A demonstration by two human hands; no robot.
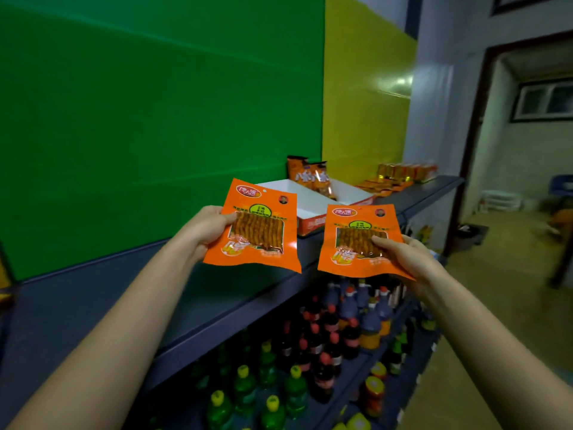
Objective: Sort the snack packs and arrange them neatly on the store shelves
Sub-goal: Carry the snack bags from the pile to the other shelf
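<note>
Left hand (208, 226) is gripping one orange snack pack (259, 225) by its left edge; right hand (400, 254) is gripping a matching pack (356, 240) at its lower right. Both are hovering above the blue shelf (217, 293), near the open white box (313, 200).

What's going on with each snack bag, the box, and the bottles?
Left pack: held up in left hand, sealed.
Right pack: held up in right hand, sealed.
White box: open, on top shelf.
Two bags in box: standing upright.
Bottles: upright, capped, lower shelves.
</note>
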